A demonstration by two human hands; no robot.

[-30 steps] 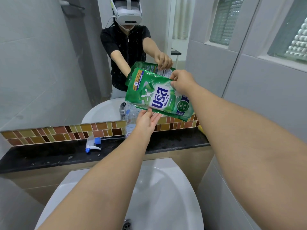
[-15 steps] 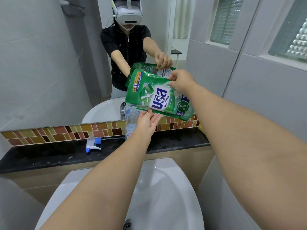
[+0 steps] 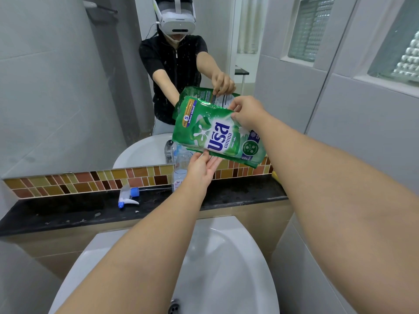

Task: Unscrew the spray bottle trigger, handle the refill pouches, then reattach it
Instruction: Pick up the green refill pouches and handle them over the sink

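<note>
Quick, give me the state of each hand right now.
Left hand: open, palm up, fingers under the green refill pouch's lower edge, supporting it.
Right hand: closed, pinching the pouch's top edge.

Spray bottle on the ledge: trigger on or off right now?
Off. The clear spray bottle stands upright with a bare neck, while the white-and-blue trigger lies on its side on the black ledge, apart from it.

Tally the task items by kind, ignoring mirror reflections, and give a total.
Green refill pouch: 1
Clear spray bottle: 1
White-and-blue spray trigger: 1
Total: 3
</note>
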